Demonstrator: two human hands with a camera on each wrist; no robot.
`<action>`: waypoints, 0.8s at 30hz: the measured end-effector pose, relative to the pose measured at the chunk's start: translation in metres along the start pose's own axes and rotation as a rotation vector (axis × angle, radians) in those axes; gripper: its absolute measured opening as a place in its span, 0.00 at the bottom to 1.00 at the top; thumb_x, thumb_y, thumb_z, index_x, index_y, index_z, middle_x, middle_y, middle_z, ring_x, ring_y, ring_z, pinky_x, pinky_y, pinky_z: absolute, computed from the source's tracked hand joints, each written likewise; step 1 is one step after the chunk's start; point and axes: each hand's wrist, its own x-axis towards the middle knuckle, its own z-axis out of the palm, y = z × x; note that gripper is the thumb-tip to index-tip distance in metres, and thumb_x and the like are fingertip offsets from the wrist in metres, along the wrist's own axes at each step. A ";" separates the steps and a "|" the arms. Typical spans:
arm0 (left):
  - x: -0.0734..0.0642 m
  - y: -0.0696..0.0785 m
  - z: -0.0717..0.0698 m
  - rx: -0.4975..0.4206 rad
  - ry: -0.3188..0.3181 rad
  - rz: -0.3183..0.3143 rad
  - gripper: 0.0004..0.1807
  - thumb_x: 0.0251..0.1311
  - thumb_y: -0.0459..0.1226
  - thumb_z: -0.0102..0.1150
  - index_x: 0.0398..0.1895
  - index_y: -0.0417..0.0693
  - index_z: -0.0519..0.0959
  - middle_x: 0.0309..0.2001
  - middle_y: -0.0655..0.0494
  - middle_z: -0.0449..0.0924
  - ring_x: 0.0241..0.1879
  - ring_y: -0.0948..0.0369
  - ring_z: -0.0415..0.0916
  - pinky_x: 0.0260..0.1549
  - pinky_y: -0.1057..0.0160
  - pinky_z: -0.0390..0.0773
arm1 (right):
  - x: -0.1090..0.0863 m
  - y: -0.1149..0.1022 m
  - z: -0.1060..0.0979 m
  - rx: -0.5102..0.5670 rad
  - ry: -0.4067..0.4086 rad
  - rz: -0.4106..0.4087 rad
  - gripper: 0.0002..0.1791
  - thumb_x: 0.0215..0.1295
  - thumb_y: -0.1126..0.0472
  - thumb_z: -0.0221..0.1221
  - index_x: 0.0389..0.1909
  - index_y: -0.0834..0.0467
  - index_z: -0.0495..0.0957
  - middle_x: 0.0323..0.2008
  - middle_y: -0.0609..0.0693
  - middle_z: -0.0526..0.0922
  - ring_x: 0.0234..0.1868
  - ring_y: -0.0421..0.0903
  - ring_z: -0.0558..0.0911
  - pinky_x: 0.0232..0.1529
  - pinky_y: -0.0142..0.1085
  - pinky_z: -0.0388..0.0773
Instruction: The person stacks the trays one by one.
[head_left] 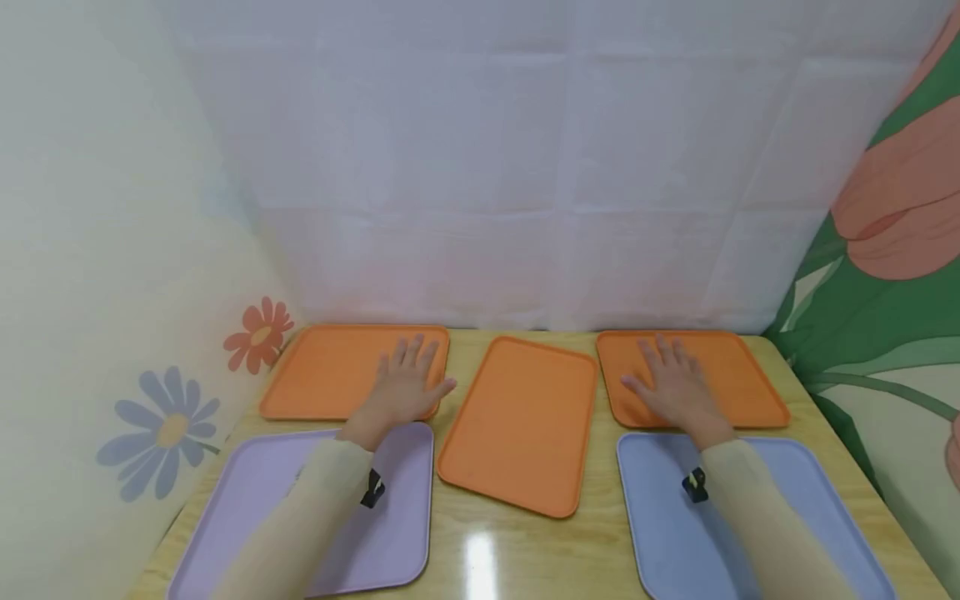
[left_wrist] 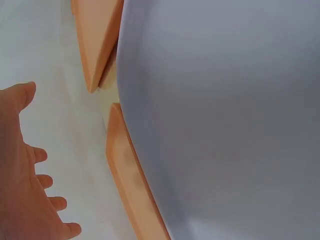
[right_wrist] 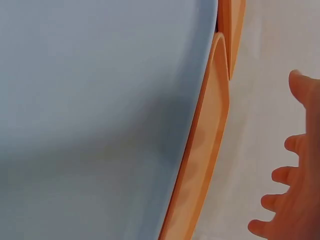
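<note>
My left hand (head_left: 405,390) is spread over the near right corner of the left orange tray (head_left: 322,371), its fingers straight and holding nothing. Over the right orange tray (head_left: 738,383), my right hand (head_left: 677,393) has its fingers spread the same way, with nothing in it. Below my left forearm lies a purple tray (head_left: 401,517); a blue tray (head_left: 660,533) is under my right forearm. Between the hands a third orange tray (head_left: 519,425) sits at a slant. In the wrist views both hands, left (left_wrist: 25,180) and right (right_wrist: 295,185), appear raised above the trays.
The trays stand on a wooden table (head_left: 480,508). A white cloth (head_left: 525,167) hangs behind its back edge. At the left is a pale panel with painted flowers (head_left: 172,429); at the right, one with large tulips and leaves (head_left: 900,225).
</note>
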 end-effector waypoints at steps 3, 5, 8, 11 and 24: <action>0.002 0.004 0.003 -0.007 0.043 0.036 0.46 0.72 0.58 0.51 0.81 0.40 0.49 0.79 0.35 0.44 0.76 0.33 0.42 0.69 0.27 0.49 | 0.002 -0.006 0.002 0.015 0.021 -0.019 0.48 0.75 0.33 0.45 0.80 0.63 0.48 0.78 0.70 0.46 0.77 0.72 0.45 0.73 0.68 0.44; 0.003 0.007 0.005 -0.004 0.064 0.054 0.47 0.70 0.57 0.54 0.80 0.38 0.51 0.78 0.34 0.48 0.75 0.33 0.48 0.67 0.29 0.57 | 0.003 -0.010 0.002 0.036 0.028 -0.028 0.47 0.75 0.36 0.48 0.79 0.64 0.49 0.77 0.71 0.49 0.76 0.71 0.48 0.73 0.67 0.47; 0.003 0.013 0.005 -0.010 0.073 0.074 0.46 0.68 0.55 0.57 0.78 0.36 0.54 0.77 0.33 0.51 0.73 0.34 0.53 0.64 0.31 0.65 | 0.005 -0.017 0.003 0.085 0.030 -0.023 0.45 0.75 0.40 0.52 0.79 0.64 0.50 0.75 0.72 0.52 0.75 0.71 0.51 0.71 0.67 0.54; 0.003 0.020 0.004 -0.035 0.063 0.080 0.43 0.68 0.53 0.58 0.77 0.37 0.57 0.76 0.35 0.55 0.72 0.36 0.56 0.64 0.34 0.68 | 0.008 -0.022 0.007 0.154 0.034 -0.013 0.42 0.76 0.44 0.54 0.78 0.65 0.52 0.74 0.73 0.54 0.74 0.72 0.54 0.70 0.67 0.58; 0.002 0.043 0.008 -0.200 -0.013 0.015 0.34 0.70 0.43 0.57 0.75 0.39 0.63 0.70 0.35 0.66 0.67 0.39 0.67 0.63 0.39 0.72 | 0.020 -0.040 0.021 0.352 0.105 0.003 0.36 0.72 0.56 0.61 0.72 0.72 0.61 0.62 0.75 0.68 0.57 0.67 0.76 0.58 0.59 0.75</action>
